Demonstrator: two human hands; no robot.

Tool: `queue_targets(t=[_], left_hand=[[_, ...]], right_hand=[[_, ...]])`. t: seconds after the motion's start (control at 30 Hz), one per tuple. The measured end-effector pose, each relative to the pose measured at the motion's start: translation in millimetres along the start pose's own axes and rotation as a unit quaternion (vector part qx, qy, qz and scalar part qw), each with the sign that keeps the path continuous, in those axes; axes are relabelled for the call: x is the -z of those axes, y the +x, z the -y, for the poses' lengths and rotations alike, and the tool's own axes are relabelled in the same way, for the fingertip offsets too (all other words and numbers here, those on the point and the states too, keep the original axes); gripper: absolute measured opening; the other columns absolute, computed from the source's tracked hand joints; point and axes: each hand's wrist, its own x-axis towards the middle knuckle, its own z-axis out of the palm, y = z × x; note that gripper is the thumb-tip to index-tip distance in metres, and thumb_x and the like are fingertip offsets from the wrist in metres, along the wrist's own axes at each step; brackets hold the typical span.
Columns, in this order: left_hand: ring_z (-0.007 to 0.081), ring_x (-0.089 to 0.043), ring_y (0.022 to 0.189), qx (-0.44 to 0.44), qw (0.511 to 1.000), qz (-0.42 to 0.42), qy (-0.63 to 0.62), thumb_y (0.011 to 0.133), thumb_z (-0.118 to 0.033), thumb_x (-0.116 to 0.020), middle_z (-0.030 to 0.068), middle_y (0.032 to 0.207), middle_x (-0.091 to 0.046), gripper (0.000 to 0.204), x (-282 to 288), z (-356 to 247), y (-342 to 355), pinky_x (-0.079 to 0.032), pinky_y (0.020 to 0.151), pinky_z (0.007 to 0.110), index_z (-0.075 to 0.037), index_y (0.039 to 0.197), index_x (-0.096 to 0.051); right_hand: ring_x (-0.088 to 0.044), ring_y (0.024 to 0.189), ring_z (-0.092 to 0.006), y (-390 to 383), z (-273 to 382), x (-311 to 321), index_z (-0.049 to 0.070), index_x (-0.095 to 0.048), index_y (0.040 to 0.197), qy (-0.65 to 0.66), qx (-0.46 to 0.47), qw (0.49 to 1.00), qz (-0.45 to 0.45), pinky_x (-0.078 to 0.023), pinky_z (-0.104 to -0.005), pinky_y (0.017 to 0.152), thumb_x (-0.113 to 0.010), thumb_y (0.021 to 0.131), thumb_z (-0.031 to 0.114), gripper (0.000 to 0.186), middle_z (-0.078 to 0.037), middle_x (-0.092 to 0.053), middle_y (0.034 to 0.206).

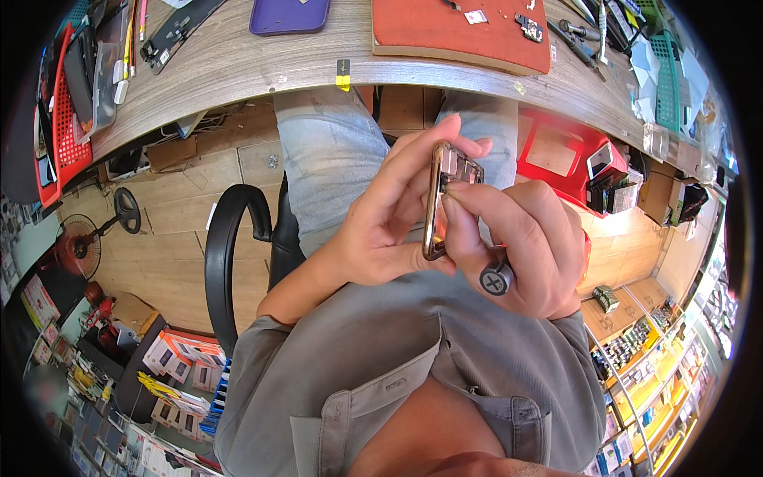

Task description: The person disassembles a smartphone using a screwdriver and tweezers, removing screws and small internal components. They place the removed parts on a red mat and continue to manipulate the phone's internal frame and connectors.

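Observation:
My left hand (377,215) holds an opened smartphone (435,208) on edge above my lap, its fingers wrapped behind it and the thumb at its lower end. Metal-coloured parts show inside the phone's frame. My right hand (532,238) is closed, with thumb and forefinger pinched against the phone's inside; whether a small part sits between those fingertips is hidden. Tucked in that hand's curled fingers is a screwdriver (496,279), its round grey end with a cross mark facing outward. The rest of its shaft is covered by the hand.
Ahead runs a wooden workbench (214,75) bearing a thick red book-like block (453,40), a purple phone case (288,17) and several hand tools (584,36). A red basket (67,119) stands at left, a red bin (548,159) below right. A black chair armrest (226,254) is beside me.

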Motion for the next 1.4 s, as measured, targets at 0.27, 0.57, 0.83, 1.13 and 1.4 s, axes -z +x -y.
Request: queue_targets(t=[0.27, 0.57, 0.83, 1.13, 1.4], left_hand=[[0.0398, -0.040, 0.163, 0.026, 0.999, -0.026, 0.014, 0.084, -0.016, -0.098, 0.0192, 0.167, -0.040, 0.125, -3.3, -5.8, -2.1, -0.038, 0.132, 0.053, -0.005, 0.180, -0.019], [0.0394, -0.036, 0.166, -0.008, 0.999, 0.038, -0.001, 0.086, -0.012, -0.097, 0.0166, 0.171, -0.033, 0.125, 6.2, 0.4, -2.3, -0.039, 0.132, 0.053, -0.003, 0.180, -0.016], [0.0397, -0.036, 0.166, 0.005, 1.000, 0.016, -0.017, 0.086, -0.017, -0.098, 0.0168, 0.170, -0.035, 0.125, 2.1, -1.3, -6.2, -0.037, 0.133, 0.053, -0.003, 0.180, -0.016], [0.0401, -0.037, 0.165, 0.019, 0.997, -0.016, -0.067, 0.087, -0.029, -0.098, 0.0196, 0.171, -0.039, 0.130, -3.8, -1.6, -7.0, -0.032, 0.134, 0.054, -0.003, 0.180, -0.012], [0.0326, -0.026, 0.171, 0.129, 0.991, -0.047, 0.008, 0.102, -0.045, -0.083, 0.0233, 0.187, -0.011, 0.121, -0.5, -19.9, -14.6, -0.025, 0.136, 0.044, 0.008, 0.178, -0.004]], right_hand=[[-0.065, 0.058, -0.0161, 1.0, -2.2, 3.4, -0.004, -0.080, 0.107, 0.027, 0.002, 1.000, -0.001, -0.050, -0.0319, 0.046, -0.090, 0.083, 0.007, 0.029, -0.007, -0.066, 0.080], [-0.066, 0.058, -0.0158, 0.7, -3.0, 6.3, -0.004, -0.081, 0.109, 0.044, -0.014, 0.999, 0.016, -0.050, -0.0318, 0.046, -0.089, 0.084, 0.003, 0.027, -0.007, -0.065, 0.079], [-0.067, 0.059, -0.0164, -1.7, 4.3, 1.9, -0.004, -0.081, 0.109, 0.036, -0.019, 0.999, 0.007, -0.050, -0.0308, 0.046, -0.089, 0.084, 0.001, 0.027, -0.008, -0.069, 0.082], [-0.050, 0.060, -0.0111, 0.5, -0.2, -2.4, 0.001, -0.079, 0.106, 0.108, -0.095, 0.990, 0.012, -0.041, -0.0295, 0.055, -0.094, 0.083, -0.002, 0.027, -0.002, -0.063, 0.078], [-0.056, 0.065, -0.0131, 3.0, -8.0, -7.5, 0.004, -0.078, 0.106, 0.061, -0.100, 0.993, -0.029, -0.046, -0.0303, 0.057, -0.100, 0.079, 0.006, 0.035, -0.004, -0.068, 0.088]])
